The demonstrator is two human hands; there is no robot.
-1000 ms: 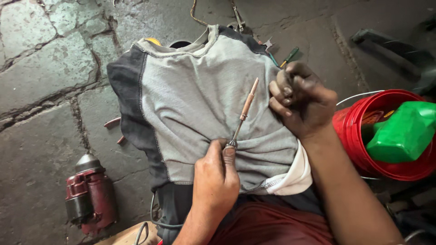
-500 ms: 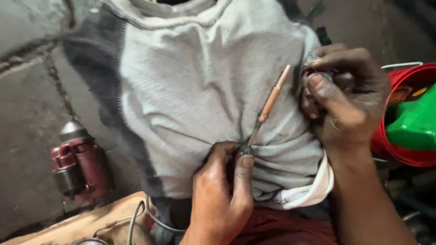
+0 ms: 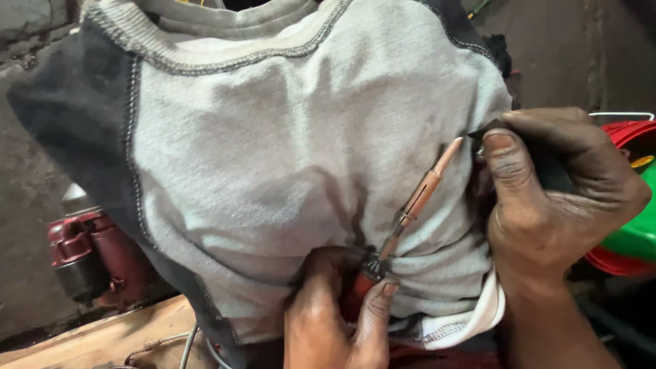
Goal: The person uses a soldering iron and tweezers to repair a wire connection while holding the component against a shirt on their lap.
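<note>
While the grey shirt [image 3: 273,157] with dark sleeves fills most of the view, both hands work at its lower right part. Left hand [image 3: 338,318]: located below the shirt's centre, fingers [image 3: 376,311] clenched around a small reddish part pressed against the bunched cloth. Soldering iron [image 3: 417,201]: copper-coloured, slim, lying slanted across the shirt, lower tip meeting the reddish part at the left hand, upper end pointing toward the right hand. Right hand [image 3: 553,198]: at the shirt's right edge, fingers curled, thumb [image 3: 506,167] just beside the iron's upper end; whether it grips anything cannot be told. Dark red motor [image 3: 92,253]: left of the shirt. Wooden plank [image 3: 96,338]: below that motor. Red bucket [image 3: 625,137] and green container [image 3: 635,236]: right of the shirt, behind the right hand.
</note>
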